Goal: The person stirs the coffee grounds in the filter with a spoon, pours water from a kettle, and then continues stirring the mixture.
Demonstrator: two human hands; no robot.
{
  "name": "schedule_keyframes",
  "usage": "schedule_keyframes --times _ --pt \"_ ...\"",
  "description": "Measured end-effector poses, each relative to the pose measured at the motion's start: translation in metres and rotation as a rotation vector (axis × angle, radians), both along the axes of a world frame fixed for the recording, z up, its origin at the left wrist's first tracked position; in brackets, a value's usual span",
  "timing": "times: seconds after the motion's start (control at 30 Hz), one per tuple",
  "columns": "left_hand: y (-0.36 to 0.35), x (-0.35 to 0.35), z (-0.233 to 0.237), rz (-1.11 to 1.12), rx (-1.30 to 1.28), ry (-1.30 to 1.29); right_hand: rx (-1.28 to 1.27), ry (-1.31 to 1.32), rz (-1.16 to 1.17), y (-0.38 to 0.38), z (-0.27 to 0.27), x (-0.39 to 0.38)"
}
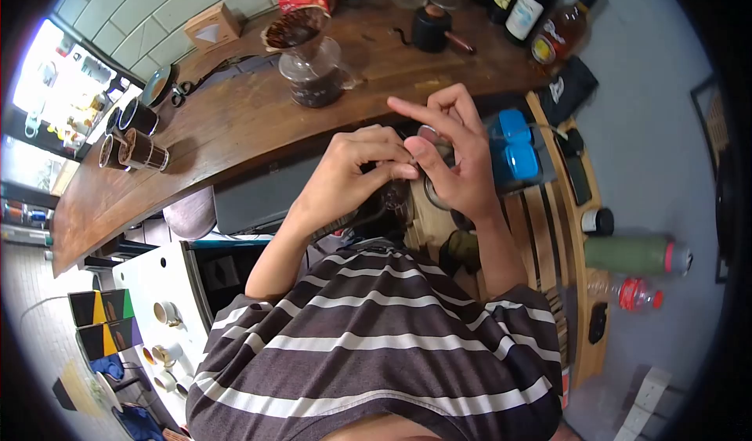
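Observation:
My left hand (356, 159) is raised in front of my chest, below the table's near edge. Its thumb and fingertips are pinched together; what they hold, if anything, is too small to make out. Close against those fingertips is the thumb of my right hand (460, 155), whose index finger stretches out to the left while other fingers bend. Beyond the hands, on the wooden table (235, 139), stands a glass coffee server (313, 84) with dark coffee in it. A dripper (301, 37) with a paper filter and wet coffee grounds sits on top.
Left on the table are glasses with dark contents (143, 151) and scissors (182, 90). At the back are a cardboard box (213, 28), a dark pot with a wooden handle (431, 30) and several bottles (560, 30). Blue-lidded containers (518, 147) and a green bottle (630, 254) are at right.

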State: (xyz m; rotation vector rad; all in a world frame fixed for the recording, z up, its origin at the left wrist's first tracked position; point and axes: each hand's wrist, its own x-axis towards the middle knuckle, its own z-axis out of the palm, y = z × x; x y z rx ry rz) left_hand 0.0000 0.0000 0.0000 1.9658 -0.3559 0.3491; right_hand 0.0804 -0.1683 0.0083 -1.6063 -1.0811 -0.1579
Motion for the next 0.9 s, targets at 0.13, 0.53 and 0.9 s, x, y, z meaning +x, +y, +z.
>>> schedule_keyframes --times 0.13,0.53,0.9 --pt "0.031 0.017 0.002 0.059 -0.046 -0.076 -0.045 -0.024 0.087 0.036 0.013 0.017" --pt "0.124 0.002 0.016 0.558 0.035 -0.118 0.161 0.55 0.026 0.11 0.033 0.085" --pt "0.186 0.05 -0.048 0.704 -0.215 -0.347 0.318 0.691 0.13 0.151 0.051 0.13"
